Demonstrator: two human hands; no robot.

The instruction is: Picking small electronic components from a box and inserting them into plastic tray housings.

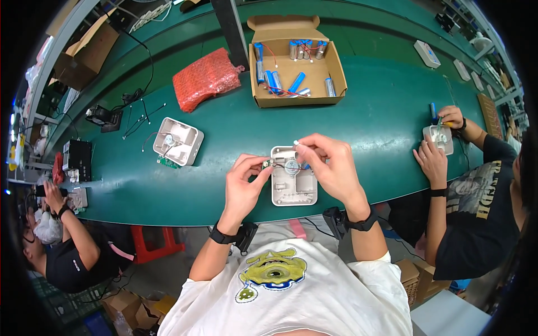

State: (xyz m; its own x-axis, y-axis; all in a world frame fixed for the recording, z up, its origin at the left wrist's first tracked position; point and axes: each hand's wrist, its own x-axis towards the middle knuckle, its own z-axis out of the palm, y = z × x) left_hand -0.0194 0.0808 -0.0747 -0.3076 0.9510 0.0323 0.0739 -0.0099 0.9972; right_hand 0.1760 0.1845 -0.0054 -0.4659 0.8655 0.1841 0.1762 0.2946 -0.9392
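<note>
A white plastic housing [283,193] lies open side up on the green table in front of me, with a round metal speaker [292,167] set inside it. Over its left edge, my left hand [245,182] pinches a small green circuit board [266,165] between thumb and fingers. My right hand [330,168] is above the housing's right side, thumb and forefinger closed on a small white connector [296,143]. Thin dark wires run between the board and the speaker area. Something blue shows partly beneath my right fingers.
A cardboard box [300,102] of blue and silver batteries stands ahead, beside a red bubble-wrap bundle [207,78]. At left sits another white housing [193,140] with loose cables [143,117] behind it. Co-workers sit on both sides; the right one's hands [431,159] work on a similar housing.
</note>
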